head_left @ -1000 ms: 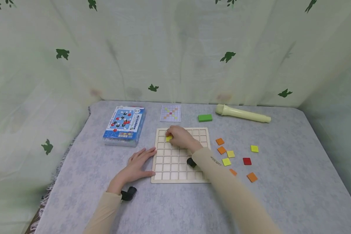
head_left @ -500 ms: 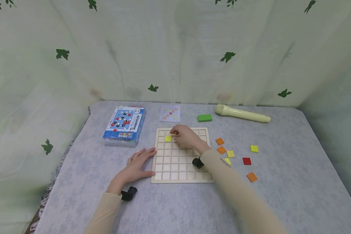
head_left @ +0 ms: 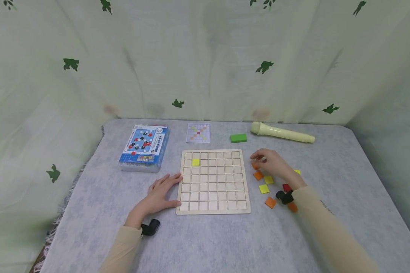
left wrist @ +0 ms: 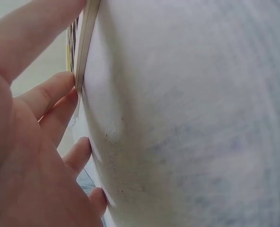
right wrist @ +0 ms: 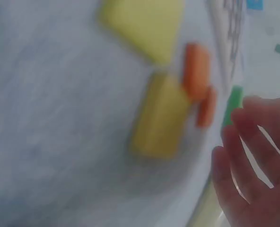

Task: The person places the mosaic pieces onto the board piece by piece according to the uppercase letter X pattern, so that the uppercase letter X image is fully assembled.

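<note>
A wooden grid board (head_left: 213, 215) lies on the table with one yellow tile (head_left: 196, 162) in its second row from the back. My left hand (head_left: 158, 195) rests spread at the board's left edge; fingertips (left wrist: 66, 81) touch that edge in the left wrist view. To the right of the board, my right hand (head_left: 275, 165) hovers over an orange tile (head_left: 255, 166) and partly hides it. Its fingers (right wrist: 234, 158) are loosely bent, apart from the tiles in the right wrist view. Close by lie another orange tile (head_left: 258, 175), two yellow tiles (head_left: 264, 189) and a red tile (head_left: 286, 187).
Behind the board lie a small pattern card (head_left: 198, 133), a green block (head_left: 238, 138) and a pale yellow tube (head_left: 283, 134). A blue boxed set (head_left: 144, 148) sits at the back left. More orange tiles (head_left: 270, 202) lie nearer the front.
My right hand has let go of the yellow tile on the board and moved right to the loose tiles. The left hand has stayed at the board's edge.
</note>
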`<state>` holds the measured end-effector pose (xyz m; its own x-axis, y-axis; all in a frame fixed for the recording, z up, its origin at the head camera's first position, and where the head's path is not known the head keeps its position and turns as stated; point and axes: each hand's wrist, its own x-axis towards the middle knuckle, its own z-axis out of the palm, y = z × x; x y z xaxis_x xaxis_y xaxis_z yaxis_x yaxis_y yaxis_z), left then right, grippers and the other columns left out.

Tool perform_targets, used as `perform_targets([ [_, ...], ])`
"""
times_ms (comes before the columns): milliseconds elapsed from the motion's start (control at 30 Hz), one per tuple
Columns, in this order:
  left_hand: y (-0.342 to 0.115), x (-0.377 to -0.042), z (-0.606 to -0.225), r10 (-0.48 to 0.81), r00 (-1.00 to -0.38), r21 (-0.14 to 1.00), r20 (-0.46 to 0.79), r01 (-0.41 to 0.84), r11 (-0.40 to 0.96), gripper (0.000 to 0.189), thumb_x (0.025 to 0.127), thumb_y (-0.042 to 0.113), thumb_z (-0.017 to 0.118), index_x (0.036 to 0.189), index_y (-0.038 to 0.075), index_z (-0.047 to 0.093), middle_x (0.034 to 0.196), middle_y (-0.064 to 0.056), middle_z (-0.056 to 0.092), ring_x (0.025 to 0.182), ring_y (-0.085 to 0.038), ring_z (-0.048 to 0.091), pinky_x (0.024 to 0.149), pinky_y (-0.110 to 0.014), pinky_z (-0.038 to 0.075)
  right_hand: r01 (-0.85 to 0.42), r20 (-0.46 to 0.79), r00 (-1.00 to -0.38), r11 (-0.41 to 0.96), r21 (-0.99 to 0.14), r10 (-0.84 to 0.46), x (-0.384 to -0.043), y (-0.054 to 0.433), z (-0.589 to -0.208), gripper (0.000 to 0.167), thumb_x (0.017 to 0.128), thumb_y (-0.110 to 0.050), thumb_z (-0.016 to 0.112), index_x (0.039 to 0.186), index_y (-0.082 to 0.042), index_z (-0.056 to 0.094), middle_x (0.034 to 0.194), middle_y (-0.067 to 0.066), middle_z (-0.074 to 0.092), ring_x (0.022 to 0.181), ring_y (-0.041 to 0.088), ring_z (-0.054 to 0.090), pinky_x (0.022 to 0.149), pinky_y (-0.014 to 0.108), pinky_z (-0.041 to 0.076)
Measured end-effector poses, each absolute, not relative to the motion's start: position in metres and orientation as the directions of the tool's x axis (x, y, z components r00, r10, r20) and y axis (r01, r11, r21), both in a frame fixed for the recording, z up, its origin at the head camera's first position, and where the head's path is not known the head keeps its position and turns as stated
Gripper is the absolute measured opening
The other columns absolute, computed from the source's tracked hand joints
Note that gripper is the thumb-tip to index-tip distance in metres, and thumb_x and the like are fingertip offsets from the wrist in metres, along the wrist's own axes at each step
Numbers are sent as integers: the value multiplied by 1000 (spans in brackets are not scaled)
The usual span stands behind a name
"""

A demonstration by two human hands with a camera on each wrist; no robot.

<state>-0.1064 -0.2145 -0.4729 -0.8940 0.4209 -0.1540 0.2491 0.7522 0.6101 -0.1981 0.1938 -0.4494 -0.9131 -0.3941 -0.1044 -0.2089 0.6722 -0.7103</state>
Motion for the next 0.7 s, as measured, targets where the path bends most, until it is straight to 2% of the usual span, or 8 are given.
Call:
perform_targets([
  [133, -215, -106, -473, 424, -893, 615, -152, 251, 747, 81, 82, 34, 76, 148, 10, 36, 156, -6, 25, 142, -37, 9, 102, -67, 7, -223, -114, -904, 682, -697, -412, -197, 208, -459, 26, 85, 7, 59, 107, -2, 68, 109, 10, 63, 100, 27, 56, 87, 45, 48],
  [400, -216, -106, -475, 432, -890, 622, -148, 256, 740, 81, 83, 37, 74, 149, 10, 35, 156, -6, 24, 142, -37, 8, 102, -68, 6, -258, -101, -901, 708, -657, -422, -201, 206, -462, 22, 82, 9, 62, 101, -2, 67, 100, 7, 62, 92, 25, 56, 82, 42, 49],
  [700, -216, -107, -476, 423, -891, 627, -162, 239, 742, 82, 82, 37, 75, 149, 11, 34, 157, -5, 23, 142, -36, 7, 103, -67, 5, -245, -101, -901, 686, -685, -423, -203, 186, -454, 23, 84, 2, 65, 105, -5, 66, 105, 7, 62, 96, 25, 56, 84, 41, 48],
])
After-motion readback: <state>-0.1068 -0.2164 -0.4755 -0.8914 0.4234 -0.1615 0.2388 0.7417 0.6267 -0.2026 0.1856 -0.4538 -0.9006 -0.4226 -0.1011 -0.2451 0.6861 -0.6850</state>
